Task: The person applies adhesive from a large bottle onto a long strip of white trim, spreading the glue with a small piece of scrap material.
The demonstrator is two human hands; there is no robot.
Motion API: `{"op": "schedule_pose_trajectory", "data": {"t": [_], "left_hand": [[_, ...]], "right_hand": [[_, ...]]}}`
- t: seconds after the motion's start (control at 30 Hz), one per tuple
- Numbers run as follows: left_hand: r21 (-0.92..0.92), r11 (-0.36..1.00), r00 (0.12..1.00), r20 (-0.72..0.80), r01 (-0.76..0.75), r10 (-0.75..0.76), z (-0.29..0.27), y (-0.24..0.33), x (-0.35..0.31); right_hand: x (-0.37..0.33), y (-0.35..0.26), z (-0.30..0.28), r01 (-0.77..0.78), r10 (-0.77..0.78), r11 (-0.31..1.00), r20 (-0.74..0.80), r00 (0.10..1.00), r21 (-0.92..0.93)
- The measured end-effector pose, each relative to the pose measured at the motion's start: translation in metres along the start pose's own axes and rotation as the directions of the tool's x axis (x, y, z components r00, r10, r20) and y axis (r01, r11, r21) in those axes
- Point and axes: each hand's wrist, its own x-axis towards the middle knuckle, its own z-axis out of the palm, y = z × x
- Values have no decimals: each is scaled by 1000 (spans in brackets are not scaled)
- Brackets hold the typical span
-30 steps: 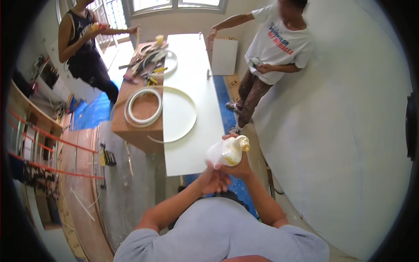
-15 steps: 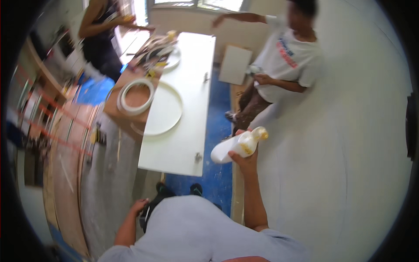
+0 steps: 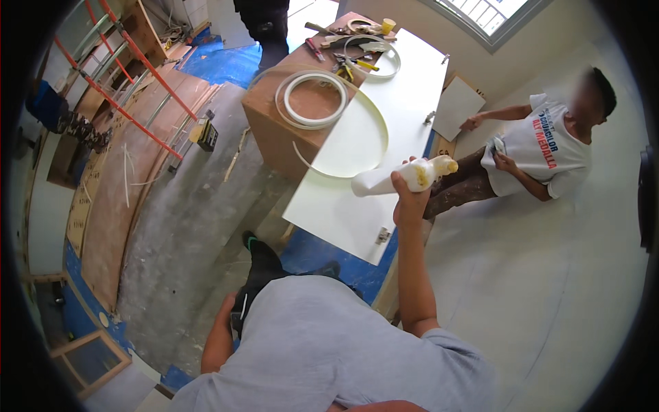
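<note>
Wrapped around a yellow-smeared white plastic bottle (image 3: 382, 182), the right hand (image 3: 411, 195) is holding it sideways; the left hand (image 3: 228, 303) is hanging by black trousers (image 3: 263, 264), grip unclear.

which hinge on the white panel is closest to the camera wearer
The near-corner hinge on the panel, below the bottle in the picture; the other two sit farther up the same edge.

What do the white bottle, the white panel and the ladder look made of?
White bottle: probably plastic; smooth and moulded, yellowish residue near its neck.
White panel: perhaps laminated board; flat and faintly shiny.
Ladder: silvery rungs suggest metal; orange rails could be fibreglass or painted metal.
</note>
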Motion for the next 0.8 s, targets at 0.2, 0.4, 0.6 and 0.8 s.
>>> {"op": "schedule_pose_trajectory", "data": {"t": [0.2, 0.4, 0.6, 0.8], "left_hand": [[-116, 993, 985, -170, -33, 13, -104, 72, -18], [-267, 960, 960, -237, 85, -151, -197, 103, -16], [252, 961, 930, -315, -109, 189, -224, 157, 83], [623, 641, 746, -134, -448, 652, -158, 439, 161]], "right_hand": [[35, 30, 105, 92, -102, 981, -53, 993, -173], [75, 46, 176, 211, -229, 960, -89, 969, -182], [98, 72, 193, 173, -208, 963, -162, 965, -205], [112, 116, 185, 104, -137, 977, -175, 975, -187]]}}
